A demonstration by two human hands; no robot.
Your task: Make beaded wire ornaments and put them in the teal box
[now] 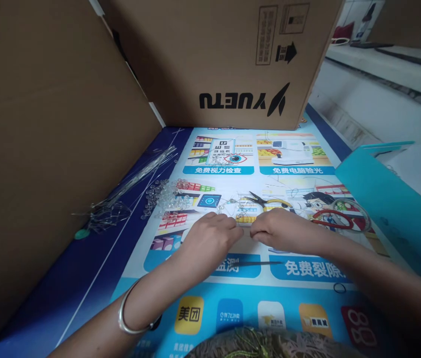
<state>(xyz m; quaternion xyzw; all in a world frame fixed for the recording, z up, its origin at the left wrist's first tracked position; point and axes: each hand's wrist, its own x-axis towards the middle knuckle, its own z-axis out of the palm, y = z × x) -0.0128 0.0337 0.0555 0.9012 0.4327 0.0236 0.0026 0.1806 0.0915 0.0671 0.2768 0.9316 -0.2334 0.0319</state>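
Pinching a thin wire (246, 227) between left hand (213, 236) and right hand (279, 231), fingertips closed on it mid-poster (232, 308), best kept taut, clear of beads (163, 196) and pliers (260, 200).

Bare forearms, no sleeves, silver bangle (128, 318) on left wrist

Beads (165, 196) left of pliers (260, 200) – both on poster (232, 308); box (225, 54) behind.
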